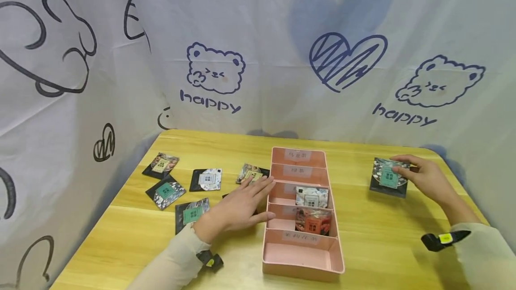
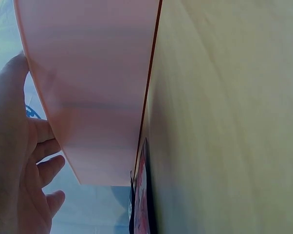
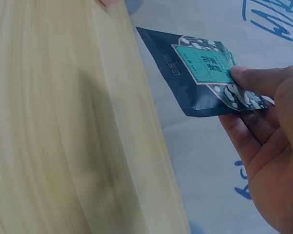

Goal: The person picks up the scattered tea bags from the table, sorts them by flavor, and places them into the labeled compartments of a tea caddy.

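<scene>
Clearly, from the head, a green-labelled sachet (image 1: 387,177) is held by the right hand (image 1: 429,182); between the hands, a pink box (image 1: 298,256) is touched by the left hand (image 1: 242,205), its fingers loosely extended. From the left wrist, the box's rim is seen touched, not gripped. From the right wrist, the sachet is seen pinched between thumb and fingers.

Left arm (image 1: 171,261), pale long sleeve, reaches in from lower left. Left hand (image 1: 238,207) palm down, fingers (image 1: 255,191) loosely extended, thumb (image 1: 262,217) spread away from them. Right arm (image 1: 485,247), same pale sleeve, comes from lower right, wrist bare, hand angled inward. Right hand (image 1: 430,181) pinches: thumb (image 3: 263,80) in front, fingers (image 3: 244,136) bent behind. Hands well apart.
</scene>
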The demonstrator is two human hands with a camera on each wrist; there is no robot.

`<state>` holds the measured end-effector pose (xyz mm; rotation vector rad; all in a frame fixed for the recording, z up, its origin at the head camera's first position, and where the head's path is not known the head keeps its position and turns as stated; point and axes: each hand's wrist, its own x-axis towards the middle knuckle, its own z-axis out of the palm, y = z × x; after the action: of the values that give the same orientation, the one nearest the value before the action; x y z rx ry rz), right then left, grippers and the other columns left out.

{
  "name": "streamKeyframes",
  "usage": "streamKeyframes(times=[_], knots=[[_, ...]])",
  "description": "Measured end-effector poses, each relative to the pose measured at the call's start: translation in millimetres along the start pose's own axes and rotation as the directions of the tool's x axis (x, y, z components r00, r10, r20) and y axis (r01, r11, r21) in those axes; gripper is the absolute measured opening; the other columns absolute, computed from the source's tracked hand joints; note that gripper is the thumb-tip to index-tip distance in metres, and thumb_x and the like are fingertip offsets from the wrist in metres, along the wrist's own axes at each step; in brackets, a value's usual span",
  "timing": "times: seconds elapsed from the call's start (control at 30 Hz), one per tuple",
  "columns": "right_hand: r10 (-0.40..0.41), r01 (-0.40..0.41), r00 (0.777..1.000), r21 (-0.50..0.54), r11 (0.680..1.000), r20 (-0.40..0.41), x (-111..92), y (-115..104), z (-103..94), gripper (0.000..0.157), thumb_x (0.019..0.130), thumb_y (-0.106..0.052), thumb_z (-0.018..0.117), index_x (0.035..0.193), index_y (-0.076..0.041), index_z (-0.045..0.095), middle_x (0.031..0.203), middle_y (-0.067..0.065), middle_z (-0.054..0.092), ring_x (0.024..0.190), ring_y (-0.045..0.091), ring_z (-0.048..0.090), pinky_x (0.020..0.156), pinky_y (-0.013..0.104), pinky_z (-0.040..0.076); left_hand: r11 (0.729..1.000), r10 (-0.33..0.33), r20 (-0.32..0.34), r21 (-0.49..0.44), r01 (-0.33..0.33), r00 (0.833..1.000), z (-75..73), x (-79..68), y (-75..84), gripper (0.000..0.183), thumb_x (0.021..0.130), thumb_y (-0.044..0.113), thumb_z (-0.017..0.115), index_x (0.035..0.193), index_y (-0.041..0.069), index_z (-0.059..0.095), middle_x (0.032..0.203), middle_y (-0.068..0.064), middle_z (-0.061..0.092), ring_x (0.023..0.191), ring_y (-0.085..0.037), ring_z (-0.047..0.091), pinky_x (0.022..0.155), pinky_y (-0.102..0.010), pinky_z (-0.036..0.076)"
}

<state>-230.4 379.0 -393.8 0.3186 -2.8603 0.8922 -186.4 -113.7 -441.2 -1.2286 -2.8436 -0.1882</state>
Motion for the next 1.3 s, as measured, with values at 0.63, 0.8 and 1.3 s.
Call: streamKeyframes(times=[0.63,0.8,1.3], knots=[[-0.050,0.053,0.997,0.045,0.998,-0.065,1.3,-42.8,12.0,0.038,0.098,-0.033,0.061,0.128,-0.009,0.065,0.083,0.007,0.063,0.062,0.017,0.046,0.048,0.027,0.037,1.000,-0.008,-0.003,-0.005,0.008,1.000,-1.1,2.5,3.4,0.086,0.096,0.071,0.017,0.158,0.012,0.009,0.163,-0.007,0.010,0.148,-0.020,0.006,0.118,-0.044,0.005],[-0.098,0.107,0.991,0.097,0.990,-0.093,0.6,-55.2,20.2,0.033,0.099,-0.029,0.061,0.125,-0.010,0.066,0.093,0.008,0.066,0.064,0.018,0.049,0.050,0.026,0.041,1.000,-0.011,-0.010,-0.008,0.011,1.000,-0.5,2.2,2.1,0.086,0.096,0.070,0.018,0.158,0.012,0.009,0.163,-0.007,0.011,0.148,-0.020,0.005,0.119,-0.045,0.005],[-0.172,0.189,0.980,0.210,0.959,-0.100,-13.3,-92.6,44.6,0.025,0.097,-0.017,0.064,0.120,-0.010,0.068,0.106,0.008,0.067,0.064,0.012,0.051,0.052,0.023,0.044,1.000,0.004,-0.040,0.008,-0.003,0.999,2.6,1.3,0.7,0.087,0.096,0.071,0.020,0.158,0.009,0.015,0.162,-0.011,0.017,0.148,-0.022,0.010,0.119,-0.046,0.008]])
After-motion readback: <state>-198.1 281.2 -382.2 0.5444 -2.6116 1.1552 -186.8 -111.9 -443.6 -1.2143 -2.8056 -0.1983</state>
